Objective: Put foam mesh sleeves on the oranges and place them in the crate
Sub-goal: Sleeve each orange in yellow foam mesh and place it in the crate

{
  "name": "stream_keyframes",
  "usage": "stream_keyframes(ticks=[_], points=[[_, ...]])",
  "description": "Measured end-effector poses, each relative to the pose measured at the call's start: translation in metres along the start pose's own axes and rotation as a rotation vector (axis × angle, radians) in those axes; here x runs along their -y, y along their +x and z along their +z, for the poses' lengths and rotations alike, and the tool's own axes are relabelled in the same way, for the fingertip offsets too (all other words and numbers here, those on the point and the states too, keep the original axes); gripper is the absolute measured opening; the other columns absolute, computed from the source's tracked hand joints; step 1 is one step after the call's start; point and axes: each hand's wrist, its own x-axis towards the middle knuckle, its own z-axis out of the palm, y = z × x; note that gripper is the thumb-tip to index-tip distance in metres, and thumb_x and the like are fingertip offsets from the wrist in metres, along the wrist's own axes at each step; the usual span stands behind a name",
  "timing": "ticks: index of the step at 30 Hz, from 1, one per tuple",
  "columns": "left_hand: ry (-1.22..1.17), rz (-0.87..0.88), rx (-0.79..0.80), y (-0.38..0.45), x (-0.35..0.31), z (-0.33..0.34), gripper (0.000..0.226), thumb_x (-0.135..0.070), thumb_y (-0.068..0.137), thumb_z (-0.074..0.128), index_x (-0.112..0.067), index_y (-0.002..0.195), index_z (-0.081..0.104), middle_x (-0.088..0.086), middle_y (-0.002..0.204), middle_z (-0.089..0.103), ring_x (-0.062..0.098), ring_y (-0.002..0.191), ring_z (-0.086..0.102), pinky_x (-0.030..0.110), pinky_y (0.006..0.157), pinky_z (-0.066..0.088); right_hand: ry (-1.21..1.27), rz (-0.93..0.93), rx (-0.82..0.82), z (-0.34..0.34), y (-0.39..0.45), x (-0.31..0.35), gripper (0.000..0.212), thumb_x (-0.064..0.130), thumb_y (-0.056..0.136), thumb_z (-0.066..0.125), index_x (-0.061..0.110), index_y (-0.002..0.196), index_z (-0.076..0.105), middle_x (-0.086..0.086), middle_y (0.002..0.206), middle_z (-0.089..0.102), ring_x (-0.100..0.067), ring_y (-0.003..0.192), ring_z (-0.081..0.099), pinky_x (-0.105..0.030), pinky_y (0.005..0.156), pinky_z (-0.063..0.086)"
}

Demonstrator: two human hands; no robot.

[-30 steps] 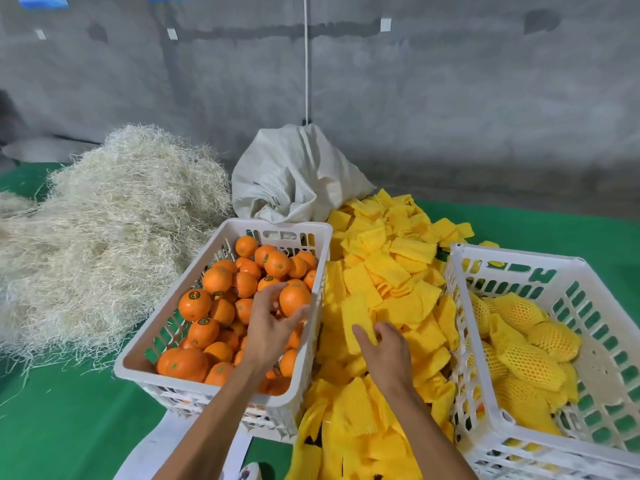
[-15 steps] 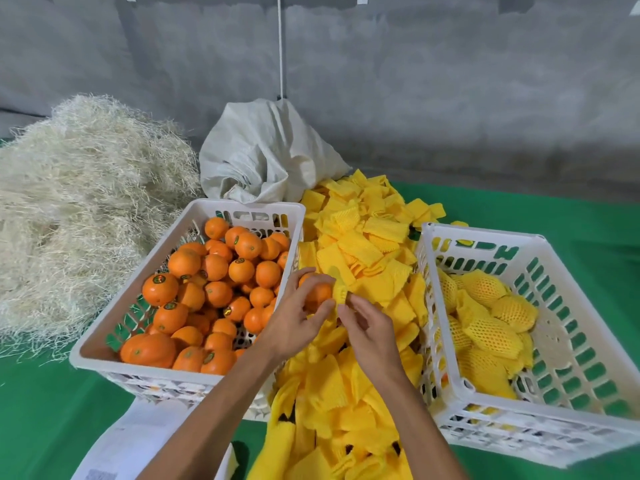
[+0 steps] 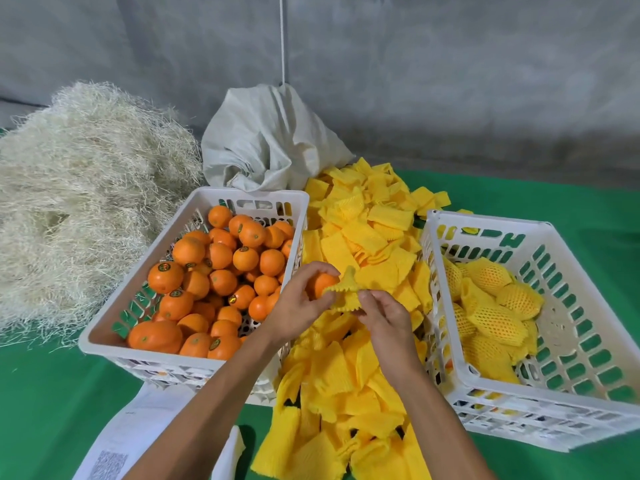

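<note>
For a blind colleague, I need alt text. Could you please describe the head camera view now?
The left hand grips an orange while the right hand pinches a yellow foam mesh sleeve against it, above a pile of sleeves. A white crate of bare oranges stands left; a white crate with sleeved oranges stands right.

A rough grey concrete wall (image 3: 450, 81) fills the back, with a thin white cord (image 3: 282, 39) hanging straight down it. A green cloth-covered floor (image 3: 52, 403) spreads below, meeting the wall along its far edge under flat, even light.
</note>
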Motion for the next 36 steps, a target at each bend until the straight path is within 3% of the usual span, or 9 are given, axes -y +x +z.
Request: stream_keyframes(ticks=[4, 6, 9, 11, 15, 20, 25, 33, 36], points=[[-0.092, -0.073, -0.017, 0.001, -0.004, 0.003, 0.038, -0.009, 0.085, 0.074, -0.022, 0.119, 0.063, -0.007, 0.114, 0.057, 0.014, 0.086, 0.055, 0.03, 0.07, 0.047, 0.629, 0.261, -0.112, 0.012, -0.003, 0.014, 0.039, 0.015, 0.106, 0.049, -0.002, 0.142, 0.049, -0.016, 0.148, 0.051, -0.031, 0.139, 0.047, -0.046, 0.115, 0.041], [-0.136, -0.075, -0.017, 0.001, -0.003, 0.002, 0.036, -0.003, 0.09, 0.072, -0.02, 0.121, 0.063, -0.008, 0.112, 0.058, 0.014, 0.076, 0.052, 0.029, 0.065, 0.045, 0.721, 0.314, -0.135, 0.017, -0.006, 0.018, 0.04, 0.014, 0.108, 0.045, -0.004, 0.144, 0.044, -0.018, 0.15, 0.047, -0.032, 0.141, 0.044, -0.045, 0.115, 0.039], [-0.287, -0.176, -0.129, 0.001, -0.007, -0.003, 0.038, -0.012, 0.085, 0.07, -0.024, 0.122, 0.066, -0.008, 0.109, 0.061, 0.012, 0.072, 0.057, 0.026, 0.063, 0.047, 0.691, 0.339, -0.146, 0.022, -0.01, 0.019, 0.039, 0.015, 0.108, 0.046, -0.002, 0.143, 0.048, -0.016, 0.146, 0.054, -0.031, 0.136, 0.051, -0.049, 0.115, 0.039], [-0.382, -0.244, -0.197, 0.002, -0.009, -0.006, 0.041, -0.02, 0.078, 0.07, -0.026, 0.118, 0.068, -0.007, 0.103, 0.064, 0.011, 0.072, 0.06, 0.027, 0.062, 0.049, 0.612, 0.314, -0.13, 0.024, -0.011, 0.02, 0.033, 0.017, 0.107, 0.048, 0.001, 0.134, 0.058, -0.011, 0.133, 0.066, -0.025, 0.122, 0.062, -0.049, 0.108, 0.046], [-0.562, -0.281, -0.197, 0.002, -0.009, -0.008, 0.031, -0.01, 0.09, 0.063, -0.02, 0.119, 0.066, 0.004, 0.098, 0.067, 0.022, 0.08, 0.063, 0.035, 0.068, 0.052, 0.438, 0.271, -0.12, 0.031, -0.013, 0.021, 0.022, 0.025, 0.104, 0.056, 0.012, 0.115, 0.071, -0.006, 0.111, 0.077, -0.022, 0.105, 0.072, -0.036, 0.079, 0.058], [-0.668, -0.341, -0.238, 0.004, -0.014, -0.011, 0.023, -0.01, 0.093, 0.065, -0.023, 0.111, 0.068, 0.002, 0.097, 0.07, 0.02, 0.086, 0.066, 0.034, 0.071, 0.055, 0.459, 0.349, 0.082, 0.03, -0.013, 0.026, 0.052, 0.053, 0.096, 0.057, 0.011, 0.126, 0.067, -0.009, 0.122, 0.073, -0.023, 0.115, 0.069, -0.045, 0.101, 0.051], [-0.647, -0.373, -0.234, 0.006, -0.015, -0.012, 0.022, -0.012, 0.089, 0.061, -0.026, 0.104, 0.071, 0.002, 0.092, 0.069, 0.017, 0.078, 0.066, 0.033, 0.066, 0.057, 0.386, 0.238, 0.319, 0.021, -0.016, 0.033, 0.051, 0.032, 0.083, 0.076, 0.009, 0.129, 0.068, -0.01, 0.13, 0.069, -0.024, 0.124, 0.064, -0.045, 0.106, 0.048], [-0.542, -0.35, -0.066, 0.006, -0.016, -0.01, 0.031, -0.02, 0.079, 0.066, -0.018, 0.109, 0.068, 0.006, 0.103, 0.057, 0.025, 0.091, 0.057, 0.06, 0.085, 0.058, 0.459, 0.356, 0.237, 0.013, -0.002, 0.042, 0.051, 0.052, 0.094, 0.057, 0.02, 0.133, 0.062, -0.003, 0.13, 0.07, -0.021, 0.121, 0.066, -0.041, 0.102, 0.049], [-0.554, -0.32, -0.064, 0.004, -0.017, -0.01, 0.036, -0.021, 0.084, 0.07, -0.016, 0.119, 0.066, 0.009, 0.112, 0.059, 0.031, 0.099, 0.059, 0.056, 0.083, 0.06, 0.464, 0.355, 0.091, 0.012, 0.006, 0.038, 0.044, 0.053, 0.093, 0.059, 0.023, 0.125, 0.065, -0.001, 0.125, 0.072, -0.02, 0.115, 0.069, -0.039, 0.093, 0.054]])
